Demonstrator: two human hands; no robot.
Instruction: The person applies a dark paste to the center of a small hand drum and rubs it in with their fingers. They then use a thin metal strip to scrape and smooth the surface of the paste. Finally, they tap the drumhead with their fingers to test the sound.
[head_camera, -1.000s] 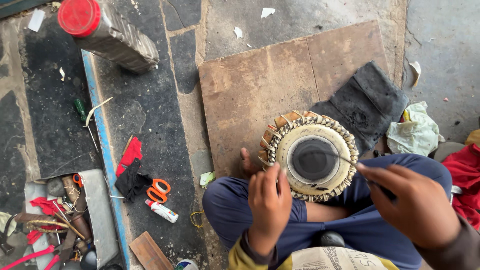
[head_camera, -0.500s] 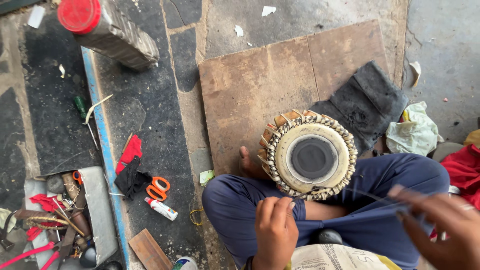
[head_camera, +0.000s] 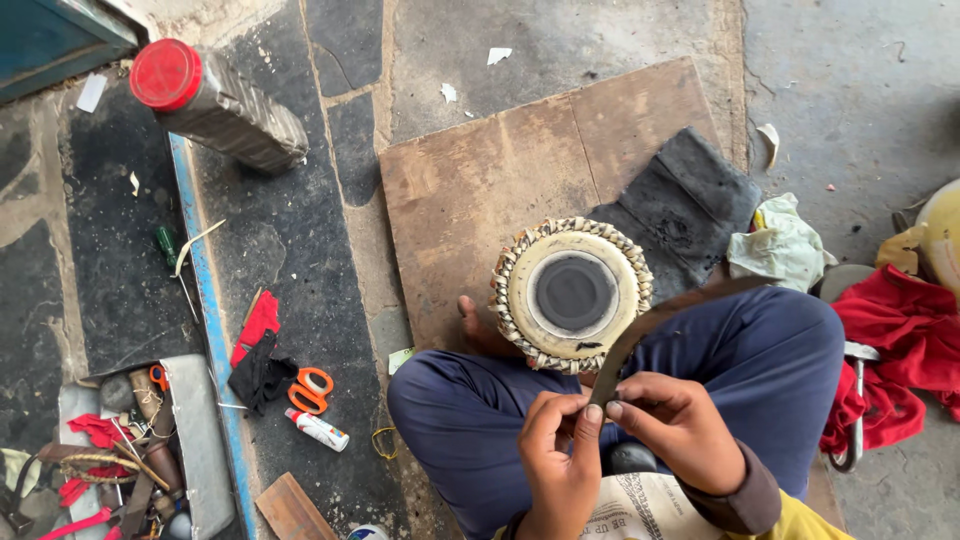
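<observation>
Strap (head_camera: 640, 335) of dark leather, thin and flat, pinched at its near end between both hands just in front of the drum (head_camera: 572, 294). Left hand (head_camera: 560, 455) closed on the strap's end from below, thumb and forefinger pressed together; right hand (head_camera: 680, 425) gripping the same end from the side, fingers curled over it. Runs up and rightward from the hands, past the drum's near rim and over the blue-trousered knee (head_camera: 770, 350). Looks light, limp along its length yet tough, probably somewhat slick on the smooth face; best held flat between thumb and finger close to the end, as now. Drum itself upright between the crossed legs, black disc in the skin facing up, braided lacing round the rim; likely heavy and the skin delicate. Orange-handled scissors (head_camera: 310, 388) well left of the drum, on the dark floor.
</observation>
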